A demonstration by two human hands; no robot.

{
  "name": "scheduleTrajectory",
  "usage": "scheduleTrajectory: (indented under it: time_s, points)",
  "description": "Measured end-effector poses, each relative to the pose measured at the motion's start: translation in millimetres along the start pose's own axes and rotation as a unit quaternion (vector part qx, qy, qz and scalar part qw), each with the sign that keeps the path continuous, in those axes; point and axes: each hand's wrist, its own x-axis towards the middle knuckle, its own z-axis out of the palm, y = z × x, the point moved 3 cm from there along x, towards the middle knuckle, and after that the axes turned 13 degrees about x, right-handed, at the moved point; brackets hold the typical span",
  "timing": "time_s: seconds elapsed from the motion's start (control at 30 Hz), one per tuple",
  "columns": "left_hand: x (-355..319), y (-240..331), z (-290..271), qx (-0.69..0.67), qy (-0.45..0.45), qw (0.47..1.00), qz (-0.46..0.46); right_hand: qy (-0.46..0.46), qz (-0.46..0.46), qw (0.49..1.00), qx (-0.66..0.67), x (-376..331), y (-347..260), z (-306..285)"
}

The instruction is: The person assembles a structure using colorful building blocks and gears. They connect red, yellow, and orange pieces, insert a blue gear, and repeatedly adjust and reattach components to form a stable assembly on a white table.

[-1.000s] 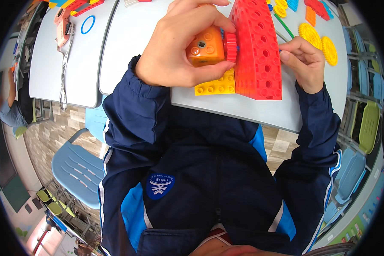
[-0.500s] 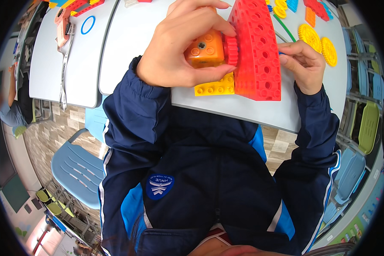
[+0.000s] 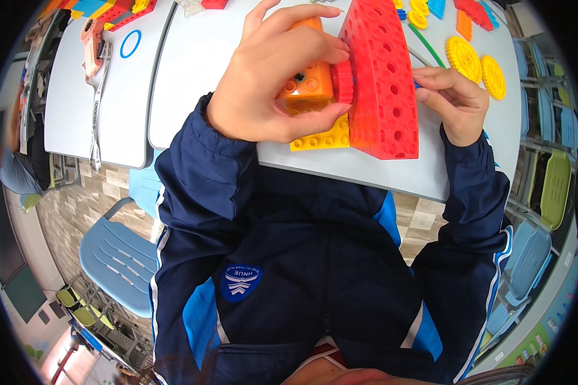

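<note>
White tabletop (image 3: 192, 70) fills the upper part of the view, and below it a floor of beige tiles and a light blue chair (image 3: 119, 253) are visible at the left. On the near edge of the tabletop stands a tall red perforated block wall (image 3: 382, 77), built from bricks with round holes. At its left face sits a small red gear (image 3: 345, 82), and against this gear is an orange motor block (image 3: 305, 80). Under the motor block lies a yellow studded plate (image 3: 321, 136), flat on the tabletop and touching the foot of the red wall.

The left hand (image 3: 270, 80) is closed around the orange motor block: fingers go over its top and the thumb presses from below, so the grip is firm. The right hand (image 3: 453, 102) is at the right face of the red wall, with fingertips pinched together on a small blue part (image 3: 418, 83) that comes out of the wall there; I cannot tell what kind of part it is.

Far behind the right hand lie two yellow gears (image 3: 476, 63) and a green rod (image 3: 427, 46). At the far left lies a blue ring (image 3: 130, 43).
</note>
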Motion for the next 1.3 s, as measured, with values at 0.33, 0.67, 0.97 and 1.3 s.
scheduleTrajectory:
  time_s: [0.33,0.67,0.97,1.3]
  points:
    - [-7,0,3,0.013,0.025,0.999,0.029,0.002,0.014,1.0,-0.005,-3,-2,0]
    - [-15,0,9,0.027,0.065,0.996,0.053,-0.007,0.024,1.0,-0.006,-2,-4,0]
    - [-15,2,5,-0.001,0.051,0.998,0.034,-0.014,0.029,0.999,0.001,-1,-4,1]
    - [-20,2,7,0.016,0.077,0.996,0.049,0.004,0.052,0.998,0.024,-2,0,2]
